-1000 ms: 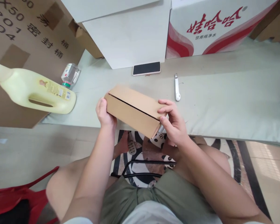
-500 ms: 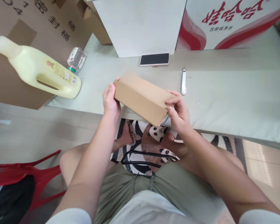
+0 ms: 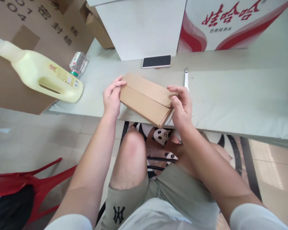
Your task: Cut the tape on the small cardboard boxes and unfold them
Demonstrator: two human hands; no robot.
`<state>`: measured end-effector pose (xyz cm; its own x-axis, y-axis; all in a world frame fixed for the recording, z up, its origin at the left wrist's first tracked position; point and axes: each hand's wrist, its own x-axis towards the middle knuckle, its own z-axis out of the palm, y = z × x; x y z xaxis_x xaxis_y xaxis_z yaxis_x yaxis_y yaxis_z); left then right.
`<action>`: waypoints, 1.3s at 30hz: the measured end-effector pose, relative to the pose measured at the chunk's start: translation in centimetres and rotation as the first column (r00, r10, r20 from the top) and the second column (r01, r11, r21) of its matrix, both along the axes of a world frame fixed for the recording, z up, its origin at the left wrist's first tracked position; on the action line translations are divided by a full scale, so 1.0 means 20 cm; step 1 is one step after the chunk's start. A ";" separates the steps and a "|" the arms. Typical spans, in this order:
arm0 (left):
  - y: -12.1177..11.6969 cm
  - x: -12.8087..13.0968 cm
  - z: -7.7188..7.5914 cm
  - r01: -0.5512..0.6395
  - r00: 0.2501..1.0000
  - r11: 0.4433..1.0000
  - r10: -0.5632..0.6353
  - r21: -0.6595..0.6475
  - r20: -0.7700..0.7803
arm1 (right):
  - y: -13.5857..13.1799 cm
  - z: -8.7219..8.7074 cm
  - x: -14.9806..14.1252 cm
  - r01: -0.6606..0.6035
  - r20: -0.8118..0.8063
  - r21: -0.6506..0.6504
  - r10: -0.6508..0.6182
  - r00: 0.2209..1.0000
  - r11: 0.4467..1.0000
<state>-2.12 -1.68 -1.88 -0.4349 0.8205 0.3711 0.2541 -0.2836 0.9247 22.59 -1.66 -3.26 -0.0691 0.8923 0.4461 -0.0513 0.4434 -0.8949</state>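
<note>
Far left I get a big brown carton (image 3: 48, 38) with black print, a pale yellow jug (image 3: 44, 75) in front of it, small clear bottle (image 3: 79, 62) just beside, green cap. Next, left hand (image 3: 112, 99): holding the left end of the small cardboard box (image 3: 146, 97), fingertips over its edge. Box is between both hands, tilted, at the near edge of the table (image 3: 230, 99); can't tell if it touches. Top flaps meet along a seam. Behind it I see a tall white box (image 3: 141, 30), dark-screened phone (image 3: 156, 61) lying at its foot. Right hand (image 3: 182, 107) grips the box's right end, thumb and fingers closed around the corner. White cutter (image 3: 186, 79) lies just beyond that hand, partly hidden. Red-and-white carton (image 3: 230, 27) stands farther back, right.
</note>
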 end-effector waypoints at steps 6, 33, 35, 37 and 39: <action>0.02 0.02 -0.03 -0.031 0.997 0.999 0.028 0.039 0.068 | 0.10 -0.07 -0.02 0.003 -0.047 -0.105 -0.008 0.999 0.995; -0.04 0.07 -0.22 0.678 0.701 0.659 -0.448 -0.325 0.554 | 0.13 0.14 0.05 -0.109 0.273 0.120 0.073 0.959 0.987; 0.01 0.06 -0.20 0.668 0.709 0.650 -0.410 -0.361 0.574 | 0.15 0.12 0.03 -0.060 0.195 0.152 0.029 0.980 0.987; 0.07 0.06 -0.19 0.634 0.755 0.629 -0.376 -0.451 0.537 | 0.17 0.10 0.00 0.006 0.123 0.171 -0.028 0.992 0.985; 0.10 0.06 -0.20 0.584 0.811 0.597 -0.410 -0.550 0.417 | 0.18 0.09 -0.04 0.044 0.137 0.174 -0.069 0.988 0.984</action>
